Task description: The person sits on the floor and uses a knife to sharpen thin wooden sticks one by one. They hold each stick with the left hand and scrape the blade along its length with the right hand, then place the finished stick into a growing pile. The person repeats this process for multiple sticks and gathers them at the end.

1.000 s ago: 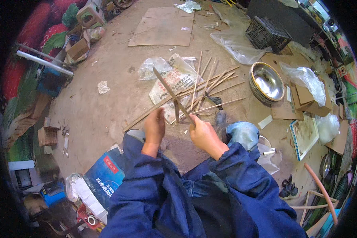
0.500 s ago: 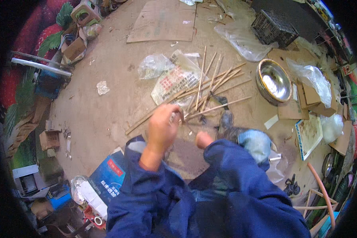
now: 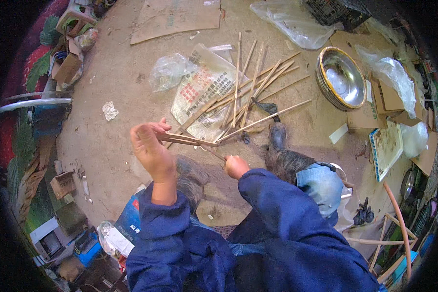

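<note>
Left hand: raised (image 3: 153,152) in front of the lap, with its fingers partly extended; one end of the wooden pieces lies against it, but how firmly they are gripped cannot be told.

Wooden pieces: located (image 3: 187,139) above the floor (image 3: 102,151), between the two hands; they are seen as narrow lengths lying close together, with their free ends pointed toward the right.

Right hand: closed (image 3: 236,167), with its fingers curled around the near end of a thin dark piece.

Thin dark piece: slanted (image 3: 211,152) from the right hand up to the wooden pieces, near their free ends; whether it is a stick or a blade cannot be told.

Step in hand: judged to be the working of the wooden pieces between both hands; for the next move, a secure left hold and fingers kept clear of the thin dark piece would be called for.

Loose sticks: scattered (image 3: 237,78) on the floor beyond the hands, crossed over one another and partly over a printed sheet.

Printed sheet: translucent (image 3: 194,100), marked with characters in red and dark ink.

Blue box: placed (image 3: 130,219) beside the left forearm and partly covered by the sleeve; pale lettering is borne on its face.

Flat cardboard: laid (image 3: 175,19) on the floor at the far side; only faint marks are shown, too weak to be read.
</note>
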Demonstrator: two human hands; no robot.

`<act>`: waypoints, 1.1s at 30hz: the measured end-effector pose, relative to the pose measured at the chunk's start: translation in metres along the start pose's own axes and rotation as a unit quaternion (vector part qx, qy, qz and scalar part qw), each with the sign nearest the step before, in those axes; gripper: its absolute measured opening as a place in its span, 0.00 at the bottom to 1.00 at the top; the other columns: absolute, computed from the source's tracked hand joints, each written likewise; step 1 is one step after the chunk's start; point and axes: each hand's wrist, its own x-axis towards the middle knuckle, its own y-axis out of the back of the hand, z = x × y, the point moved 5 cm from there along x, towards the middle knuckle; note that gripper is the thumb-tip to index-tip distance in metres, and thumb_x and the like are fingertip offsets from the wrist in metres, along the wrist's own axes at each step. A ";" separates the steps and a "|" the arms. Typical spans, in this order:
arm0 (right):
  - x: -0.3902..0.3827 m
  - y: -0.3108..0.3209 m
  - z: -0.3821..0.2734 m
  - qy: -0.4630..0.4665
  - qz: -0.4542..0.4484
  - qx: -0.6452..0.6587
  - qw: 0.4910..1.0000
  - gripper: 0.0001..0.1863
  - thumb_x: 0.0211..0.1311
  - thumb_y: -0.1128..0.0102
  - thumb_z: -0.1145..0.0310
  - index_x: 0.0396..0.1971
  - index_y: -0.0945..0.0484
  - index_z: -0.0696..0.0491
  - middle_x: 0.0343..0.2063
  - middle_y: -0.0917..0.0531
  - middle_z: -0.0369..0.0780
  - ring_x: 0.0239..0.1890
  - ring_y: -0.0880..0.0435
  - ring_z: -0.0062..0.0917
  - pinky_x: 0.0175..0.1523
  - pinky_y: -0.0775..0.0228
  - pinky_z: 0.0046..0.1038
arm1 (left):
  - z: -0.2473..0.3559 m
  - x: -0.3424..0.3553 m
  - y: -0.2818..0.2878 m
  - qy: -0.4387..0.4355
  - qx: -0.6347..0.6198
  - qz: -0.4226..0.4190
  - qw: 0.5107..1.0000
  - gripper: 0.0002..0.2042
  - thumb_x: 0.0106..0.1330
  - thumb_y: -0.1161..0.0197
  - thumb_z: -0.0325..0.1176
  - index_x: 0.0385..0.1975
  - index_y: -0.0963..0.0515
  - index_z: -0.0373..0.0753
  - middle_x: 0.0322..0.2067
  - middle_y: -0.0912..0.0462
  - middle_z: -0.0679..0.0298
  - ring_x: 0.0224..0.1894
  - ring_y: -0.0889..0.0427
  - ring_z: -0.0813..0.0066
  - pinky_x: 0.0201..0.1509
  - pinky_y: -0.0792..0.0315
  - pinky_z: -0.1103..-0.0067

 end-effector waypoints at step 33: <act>-0.138 0.099 -0.044 -0.266 -0.225 0.693 0.631 0.20 0.73 0.50 0.59 0.54 0.25 0.57 0.18 0.30 0.29 0.17 0.32 0.16 0.23 0.37 0.23 | -0.303 -0.039 0.155 0.318 0.417 -0.024 0.851 0.15 0.66 0.39 0.43 0.36 0.16 0.35 0.34 0.13 0.51 0.38 0.15 0.61 0.43 0.24 0.66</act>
